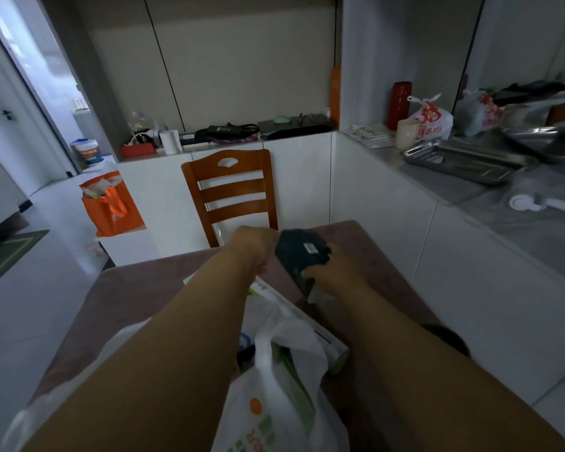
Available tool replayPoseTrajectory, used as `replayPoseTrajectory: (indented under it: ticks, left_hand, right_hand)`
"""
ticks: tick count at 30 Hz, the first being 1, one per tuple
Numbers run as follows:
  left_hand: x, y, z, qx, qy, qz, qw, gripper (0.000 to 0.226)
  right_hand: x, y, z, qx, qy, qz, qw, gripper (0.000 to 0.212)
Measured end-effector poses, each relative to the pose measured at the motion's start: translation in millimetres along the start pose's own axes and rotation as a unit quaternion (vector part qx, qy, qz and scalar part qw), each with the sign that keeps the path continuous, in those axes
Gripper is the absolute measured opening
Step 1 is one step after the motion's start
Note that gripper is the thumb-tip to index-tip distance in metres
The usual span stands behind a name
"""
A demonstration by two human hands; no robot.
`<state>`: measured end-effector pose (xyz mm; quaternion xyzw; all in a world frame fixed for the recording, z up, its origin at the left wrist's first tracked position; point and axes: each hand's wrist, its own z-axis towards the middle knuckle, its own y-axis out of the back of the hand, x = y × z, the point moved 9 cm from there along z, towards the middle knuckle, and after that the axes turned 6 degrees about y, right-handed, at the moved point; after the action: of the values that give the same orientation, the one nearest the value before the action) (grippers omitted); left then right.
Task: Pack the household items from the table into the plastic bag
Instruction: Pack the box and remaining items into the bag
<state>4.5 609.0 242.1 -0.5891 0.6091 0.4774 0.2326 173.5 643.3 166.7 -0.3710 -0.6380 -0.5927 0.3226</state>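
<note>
plastic bag (274,402) nearest | both hands (255,247) (327,272) clasp dark pack (302,252)

No lettering is sharp enough to read anywhere.

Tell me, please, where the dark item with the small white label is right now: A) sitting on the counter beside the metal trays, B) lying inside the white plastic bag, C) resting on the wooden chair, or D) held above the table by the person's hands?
D: the dark item is off the table, with the right hand gripping it and the left hand at its side, beyond the white plastic bag.
</note>
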Motion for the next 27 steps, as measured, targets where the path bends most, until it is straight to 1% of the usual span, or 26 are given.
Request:
replayPoseTrajectory:
  ticks: [2, 3, 6, 8, 9, 11, 12, 13, 14, 15, 16, 17, 18, 19, 20, 21, 22, 23, 24, 25, 26, 27]
  left_hand:
    - [-4.4, 8.5, -12.6, -0.005, -0.004, -0.047, 0.999, 0.023]
    - [-9.0, 12.0, -20.9, 0.001, -0.013, -0.07, 0.997, 0.031]
    - [-24.6, 32.3, -56.5, -0.004, -0.048, -0.155, 0.987, 0.069]
    - [-35.3, 57.4, -87.7, -0.041, -0.089, -0.212, 0.972, 0.082]
    - [-38.2, 72.1, -104.2, -0.067, -0.107, -0.221, 0.967, 0.084]
    - [-33.6, 99.2, -138.5, -0.103, -0.126, -0.226, 0.96, 0.084]
    - [-28.0, 109.6, -156.1, -0.105, -0.134, -0.221, 0.96, 0.083]
    - [-21.4, 118.5, -173.4, -0.1, -0.142, -0.209, 0.962, 0.08]
    - [-14.2, 126.8, -191.1, -0.095, -0.154, -0.194, 0.964, 0.077]
    - [-4.6, 136.5, -207.5, -0.095, -0.164, -0.188, 0.964, 0.072]
    - [8.2, 146.5, -222.0, -0.1, -0.163, -0.192, 0.962, 0.068]
    - [23.2, 155.7, -233.1, -0.105, -0.15, -0.205, 0.962, 0.067]
    - [39.3, 162.2, -241.6, -0.105, -0.132, -0.215, 0.962, 0.068]
    - [55.0, 165.7, -247.2, -0.102, -0.113, -0.216, 0.964, 0.069]
    - [69.2, 166.0, -251.6, -0.095, -0.096, -0.209, 0.968, 0.068]
    - [79.5, 167.2, -253.8, -0.095, -0.087, -0.201, 0.971, 0.064]
    - [85.4, 169.3, -257.0, -0.103, -0.086, -0.195, 0.972, 0.059]
    - [88.1, 174.2, -259.2, -0.121, -0.088, -0.194, 0.97, 0.055]
    - [89.3, 180.5, -261.8, -0.142, -0.089, -0.197, 0.966, 0.054]
    - [89.9, 187.6, -262.7, -0.165, -0.089, -0.19, 0.964, 0.053]
    - [89.5, 194.6, -262.0, -0.186, -0.088, -0.149, 0.967, 0.056]
    - [90.0, 199.8, -260.2, -0.201, -0.084, -0.096, 0.971, 0.057]
  right_hand:
    - [36.5, 15.2, -20.2, 0.003, 0.063, 0.061, 0.996, 0.073]
    - [55.2, 24.2, -32.1, 0.004, 0.096, 0.06, 0.994, 0.076]
    - [113.8, 50.8, -69.9, -0.003, 0.184, 0.035, 0.982, 0.078]
    - [152.4, 64.1, -100.6, -0.008, 0.233, 0.013, 0.972, 0.079]
    - [170.7, 66.7, -118.1, -0.003, 0.253, -0.012, 0.967, 0.082]
    - [200.4, 62.4, -154.6, 0.028, 0.269, -0.076, 0.96, 0.096]
    - [210.5, 57.1, -172.3, 0.051, 0.264, -0.107, 0.957, 0.103]
    - [217.0, 52.4, -189.9, 0.073, 0.25, -0.122, 0.958, 0.105]
    - [221.3, 49.3, -208.2, 0.093, 0.233, -0.113, 0.961, 0.101]
    - [223.6, 47.3, -226.3, 0.115, 0.215, -0.071, 0.967, 0.088]
    - [224.3, 44.1, -243.2, 0.148, 0.196, 0.014, 0.969, 0.068]
    - [225.1, 38.6, -259.8, 0.194, 0.173, 0.141, 0.955, 0.048]
    - [226.4, 29.1, -277.5, 0.252, 0.143, 0.286, 0.913, 0.037]
    - [228.2, 17.8, -295.1, 0.302, 0.11, 0.418, 0.849, 0.036]
    - [226.6, 5.6, -308.6, 0.331, 0.082, 0.507, 0.792, 0.041]
    - [221.2, -8.8, -318.2, 0.342, 0.063, 0.545, 0.763, 0.043]
    - [211.9, -24.0, -322.3, 0.335, 0.051, 0.543, 0.769, 0.043]
    - [198.3, -37.1, -322.6, 0.312, 0.046, 0.513, 0.798, 0.041]
    - [181.4, -46.2, -319.1, 0.276, 0.046, 0.456, 0.845, 0.043]
    - [164.1, -49.2, -313.7, 0.235, 0.05, 0.375, 0.895, 0.049]
    - [149.0, -46.5, -307.3, 0.195, 0.065, 0.278, 0.938, 0.059]
    - [138.2, -41.3, -301.7, 0.164, 0.087, 0.178, 0.966, 0.07]
